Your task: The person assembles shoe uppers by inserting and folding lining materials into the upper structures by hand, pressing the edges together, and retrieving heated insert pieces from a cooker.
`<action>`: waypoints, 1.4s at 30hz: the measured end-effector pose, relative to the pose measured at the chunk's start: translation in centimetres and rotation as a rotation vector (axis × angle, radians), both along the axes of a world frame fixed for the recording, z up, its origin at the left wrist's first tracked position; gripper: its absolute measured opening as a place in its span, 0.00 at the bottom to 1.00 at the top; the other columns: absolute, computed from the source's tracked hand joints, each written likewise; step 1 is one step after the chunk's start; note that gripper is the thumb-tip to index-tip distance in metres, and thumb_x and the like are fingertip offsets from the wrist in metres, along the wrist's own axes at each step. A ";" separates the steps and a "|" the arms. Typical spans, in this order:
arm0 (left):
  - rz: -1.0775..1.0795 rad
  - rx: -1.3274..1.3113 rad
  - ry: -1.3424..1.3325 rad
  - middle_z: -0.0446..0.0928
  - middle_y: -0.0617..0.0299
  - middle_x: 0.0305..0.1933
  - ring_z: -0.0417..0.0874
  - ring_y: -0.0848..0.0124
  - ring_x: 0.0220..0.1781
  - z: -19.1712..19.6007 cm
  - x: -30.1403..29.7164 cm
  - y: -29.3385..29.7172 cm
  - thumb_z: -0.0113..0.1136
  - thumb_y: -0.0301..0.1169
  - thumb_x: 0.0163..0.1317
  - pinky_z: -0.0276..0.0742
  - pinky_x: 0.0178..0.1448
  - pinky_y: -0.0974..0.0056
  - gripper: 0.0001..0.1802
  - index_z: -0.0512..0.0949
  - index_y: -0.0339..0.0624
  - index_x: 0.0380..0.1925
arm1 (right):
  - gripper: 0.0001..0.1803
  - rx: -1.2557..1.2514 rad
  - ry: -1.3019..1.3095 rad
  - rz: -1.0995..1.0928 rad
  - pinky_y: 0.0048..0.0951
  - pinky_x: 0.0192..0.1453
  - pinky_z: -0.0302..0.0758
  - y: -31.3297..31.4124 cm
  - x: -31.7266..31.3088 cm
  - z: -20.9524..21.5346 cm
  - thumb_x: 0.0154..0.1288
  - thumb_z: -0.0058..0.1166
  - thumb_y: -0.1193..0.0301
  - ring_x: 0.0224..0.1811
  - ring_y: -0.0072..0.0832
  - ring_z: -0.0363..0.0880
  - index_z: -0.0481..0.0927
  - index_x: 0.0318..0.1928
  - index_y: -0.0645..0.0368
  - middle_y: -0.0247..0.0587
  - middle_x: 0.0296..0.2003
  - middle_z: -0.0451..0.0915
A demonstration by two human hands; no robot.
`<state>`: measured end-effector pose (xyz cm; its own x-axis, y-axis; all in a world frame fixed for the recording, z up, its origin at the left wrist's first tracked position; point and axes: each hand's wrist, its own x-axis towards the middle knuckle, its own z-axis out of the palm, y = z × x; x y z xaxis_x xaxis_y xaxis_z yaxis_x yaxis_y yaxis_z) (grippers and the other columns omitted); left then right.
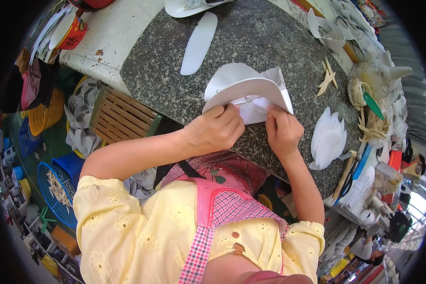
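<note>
A curved, pale grey-white piece that looks like a shoe upper (248, 90) is held up over the dark speckled stone slab (161, 61). My left hand (220, 125) has its fingers closed on the near left edge of the upper. My right hand (284, 128) pinches the near right edge between thumb and fingers. Between the hands, a white lining piece (255, 110) shows inside the fold. Beyond it lies a flat, white, sole-shaped piece (199, 45), and another pale upper (194, 7) sits at the far edge of view.
Right of my right hand lies a fanned stack of white pointed pieces (329, 139), with a hammer (344, 175) nearby. Thin cream strips (326, 78) and a stained, spouted pot (376, 78) are farther right. A slatted wooden stool (123, 116) and blue basket (57, 194) stand left.
</note>
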<state>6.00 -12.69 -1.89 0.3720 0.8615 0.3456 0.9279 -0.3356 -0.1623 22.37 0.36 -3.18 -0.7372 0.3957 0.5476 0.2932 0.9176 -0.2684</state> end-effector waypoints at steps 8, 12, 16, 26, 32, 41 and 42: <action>0.012 -0.013 0.020 0.77 0.56 0.38 0.75 0.67 0.41 -0.1 -0.1 -0.2 0.51 0.32 0.45 0.64 0.37 0.68 0.14 0.75 0.38 0.32 | 0.09 0.209 -0.034 0.148 0.28 0.32 0.75 0.0 -0.3 -0.3 0.44 0.54 0.75 0.34 0.33 0.77 0.77 0.30 0.60 0.38 0.30 0.77; 0.036 0.053 -0.102 0.76 0.56 0.38 0.75 0.68 0.39 -0.1 0.1 -0.1 0.51 0.33 0.47 0.64 0.36 0.69 0.14 0.75 0.41 0.35 | 0.10 0.237 -0.092 0.162 0.28 0.33 0.74 -0.1 -0.2 0.0 0.44 0.53 0.74 0.36 0.32 0.77 0.78 0.31 0.61 0.37 0.31 0.76; 0.087 0.000 -0.129 0.74 0.59 0.40 0.73 0.70 0.39 0.1 0.6 -0.1 0.50 0.32 0.49 0.63 0.36 0.68 0.17 0.75 0.42 0.41 | 0.11 0.231 -0.125 0.184 0.27 0.33 0.74 -0.1 -0.1 0.4 0.43 0.52 0.74 0.36 0.32 0.77 0.78 0.32 0.61 0.37 0.31 0.76; -0.021 -0.091 0.097 0.72 0.52 0.52 0.70 0.69 0.50 0.7 0.0 0.3 0.49 0.31 0.49 0.61 0.43 0.67 0.21 0.76 0.32 0.43 | 0.20 -0.204 -0.149 0.196 0.35 0.40 0.74 1.0 2.0 1.7 0.45 0.50 0.81 0.37 0.43 0.76 0.75 0.43 0.61 0.47 0.36 0.77; -0.101 -0.236 0.119 0.74 0.51 0.50 0.70 0.69 0.49 1.7 -0.2 1.0 0.50 0.32 0.47 0.63 0.42 0.64 0.22 0.76 0.30 0.42 | 0.16 0.022 -0.246 0.396 0.31 0.44 0.75 1.5 1.9 1.5 0.46 0.49 0.75 0.44 0.38 0.75 0.74 0.40 0.60 0.42 0.36 0.76; -0.196 -0.480 -0.105 0.77 0.59 0.41 0.73 0.70 0.40 4.3 -2.6 3.7 0.51 0.30 0.48 0.66 0.40 0.66 0.18 0.76 0.35 0.40 | 0.16 0.093 -0.195 0.299 0.32 0.39 0.74 1.9 -0.2 2.2 0.44 0.52 0.77 0.39 0.36 0.75 0.74 0.39 0.59 0.39 0.31 0.75; -0.208 -0.632 -0.124 0.77 0.62 0.35 0.75 0.69 0.37 6.9 -3.4 4.9 0.52 0.28 0.47 0.67 0.41 0.65 0.14 0.75 0.39 0.37 | 0.16 0.103 -0.194 0.295 0.32 0.39 0.74 2.3 -0.3 2.8 0.44 0.52 0.77 0.39 0.36 0.75 0.74 0.39 0.59 0.39 0.31 0.75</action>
<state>2.58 -7.80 5.05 0.5419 0.8269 -0.1505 0.8330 -0.5045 0.2271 22.09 2.69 -0.42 -0.9055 0.1006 0.4122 0.0480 0.9896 -0.1359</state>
